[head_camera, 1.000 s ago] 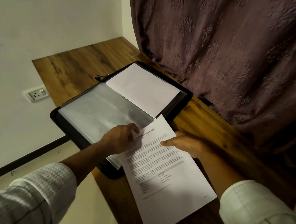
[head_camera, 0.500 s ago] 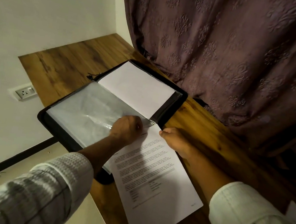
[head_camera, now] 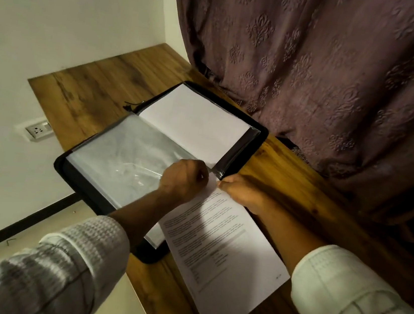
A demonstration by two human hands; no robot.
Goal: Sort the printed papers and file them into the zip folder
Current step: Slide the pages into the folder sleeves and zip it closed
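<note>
Two hands meet at the near right corner of the open black zip folder (head_camera: 76, 184), which overhangs the left edge of the wooden surface (head_camera: 99, 90). My left hand (head_camera: 184, 180) pinches the edge of the folder's clear plastic sleeve (head_camera: 127, 157). My right hand (head_camera: 242, 190) grips the top edge of the white printed sheet (head_camera: 220, 250), which lies on the surface beside the folder.
</note>
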